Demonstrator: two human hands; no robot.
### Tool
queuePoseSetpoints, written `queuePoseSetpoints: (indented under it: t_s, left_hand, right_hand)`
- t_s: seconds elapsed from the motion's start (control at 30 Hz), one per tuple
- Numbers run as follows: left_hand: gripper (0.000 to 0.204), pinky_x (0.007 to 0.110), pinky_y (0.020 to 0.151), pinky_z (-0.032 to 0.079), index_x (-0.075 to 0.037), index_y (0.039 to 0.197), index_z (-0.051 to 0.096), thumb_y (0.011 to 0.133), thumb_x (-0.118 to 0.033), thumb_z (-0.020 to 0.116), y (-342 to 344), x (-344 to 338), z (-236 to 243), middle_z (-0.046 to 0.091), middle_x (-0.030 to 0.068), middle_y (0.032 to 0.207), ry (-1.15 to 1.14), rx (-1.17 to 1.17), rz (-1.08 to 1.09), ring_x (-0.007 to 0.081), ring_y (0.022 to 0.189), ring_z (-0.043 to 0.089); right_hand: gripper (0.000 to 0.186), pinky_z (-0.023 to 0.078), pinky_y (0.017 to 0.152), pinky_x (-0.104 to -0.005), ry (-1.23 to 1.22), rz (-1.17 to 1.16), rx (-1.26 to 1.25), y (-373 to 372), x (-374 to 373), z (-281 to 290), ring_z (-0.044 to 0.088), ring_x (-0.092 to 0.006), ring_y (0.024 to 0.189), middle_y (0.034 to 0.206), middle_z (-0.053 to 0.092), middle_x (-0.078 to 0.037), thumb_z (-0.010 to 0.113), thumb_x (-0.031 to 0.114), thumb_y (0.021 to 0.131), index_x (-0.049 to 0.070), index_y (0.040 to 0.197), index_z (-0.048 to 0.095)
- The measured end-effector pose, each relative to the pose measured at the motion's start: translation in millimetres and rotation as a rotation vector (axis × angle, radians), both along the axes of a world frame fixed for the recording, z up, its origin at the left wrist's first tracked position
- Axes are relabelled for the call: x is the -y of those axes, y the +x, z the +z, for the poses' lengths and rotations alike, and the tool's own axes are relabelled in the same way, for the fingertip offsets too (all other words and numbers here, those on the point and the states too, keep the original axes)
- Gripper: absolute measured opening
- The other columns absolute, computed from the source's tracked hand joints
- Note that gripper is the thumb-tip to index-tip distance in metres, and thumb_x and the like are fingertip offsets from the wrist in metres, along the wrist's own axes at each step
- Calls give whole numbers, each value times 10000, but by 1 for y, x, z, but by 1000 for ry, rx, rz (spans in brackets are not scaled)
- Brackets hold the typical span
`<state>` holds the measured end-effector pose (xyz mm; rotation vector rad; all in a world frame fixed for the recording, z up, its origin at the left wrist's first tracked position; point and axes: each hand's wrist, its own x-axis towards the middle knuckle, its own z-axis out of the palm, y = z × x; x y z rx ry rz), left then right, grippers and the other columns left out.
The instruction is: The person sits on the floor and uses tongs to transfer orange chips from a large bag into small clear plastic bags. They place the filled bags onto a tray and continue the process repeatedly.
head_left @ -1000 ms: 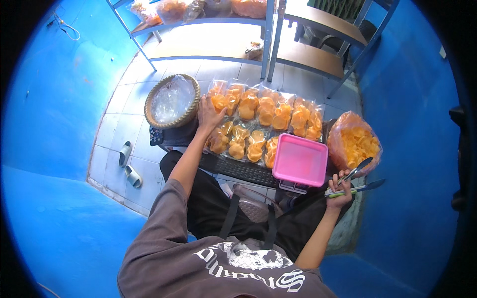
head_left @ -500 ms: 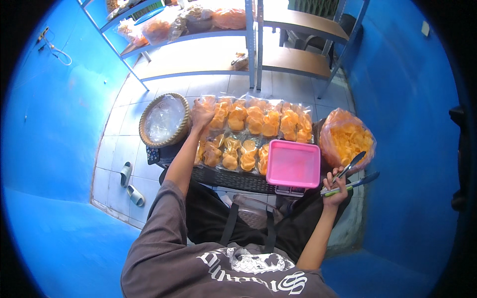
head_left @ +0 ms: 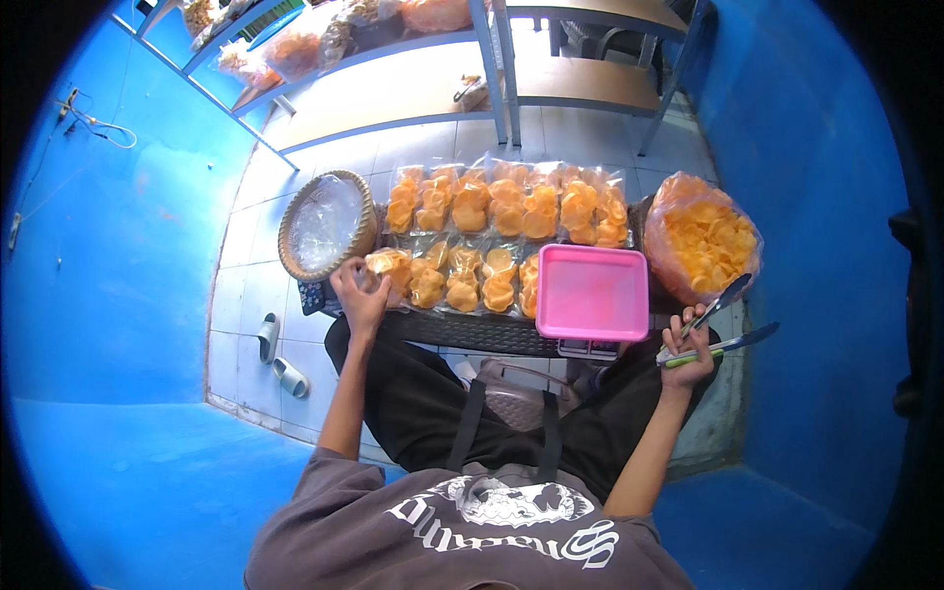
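Note:
My left hand (head_left: 362,297) has its fingers curled on a clear bag of orange chips (head_left: 390,265) at the near row's left end. My right hand (head_left: 688,349) grips metal tongs with green on the handle (head_left: 728,344), right of the pink plastic tray (head_left: 592,290), which rests on a scale (head_left: 585,348). Two rows of bagged chips (head_left: 507,208) lie on a black low table (head_left: 467,328). A woven round basket (head_left: 366,203) holding clear plastic (head_left: 324,222) stands at the left. A large pink-tinted bag of loose chips (head_left: 706,246) sits at the right.
Metal shelving (head_left: 590,84) with stuffed bags (head_left: 295,54) stands beyond the table on a tiled floor (head_left: 246,329). Two pale slippers (head_left: 291,378) lie at the left. Blue walls (head_left: 816,295) enclose both sides; a cable (head_left: 116,134) hangs on the left one. A bag (head_left: 516,408) rests between my legs.
My left hand has moved from the far row's left end toward me, to the near row's end bag. My right hand still holds the tongs, slightly farther right. The view has shifted a little.

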<state>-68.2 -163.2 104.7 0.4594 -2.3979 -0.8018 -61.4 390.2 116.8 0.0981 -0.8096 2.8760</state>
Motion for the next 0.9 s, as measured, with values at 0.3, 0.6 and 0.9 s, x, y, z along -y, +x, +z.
queuePoseSetpoints:
  t_s: [0.3,0.6,0.9]
  left_hand:
    - [328,301,871,531,-8,1102,646,841,-47,841,32,20,-73,667,100,1061,762,2,175,161,973,640]
    - [258,309,991,528,35,1110,724,859,33,784,18,17,-59,716,119,1208,851,-106,-34,181,1104,672]
    - [316,312,1003,525,34,1204,709,896,-6,770,2,19,-65,708,123,1252,770,4,-52,191,1146,660]
  right_hand:
    - [419,392,540,-223,1,41,-12,-3,5,1,413,-128,701,1043,466,-103,593,38,869,40,1261,445]
    - [414,392,539,-220,9,39,-13,-4,6,-2,412,-129,700,1045,469,-106,588,37,872,42,1262,448]
    - [419,395,535,-222,11,26,-14,0,3,-2,417,-128,702,1043,468,-105,589,33,869,44,1263,447]
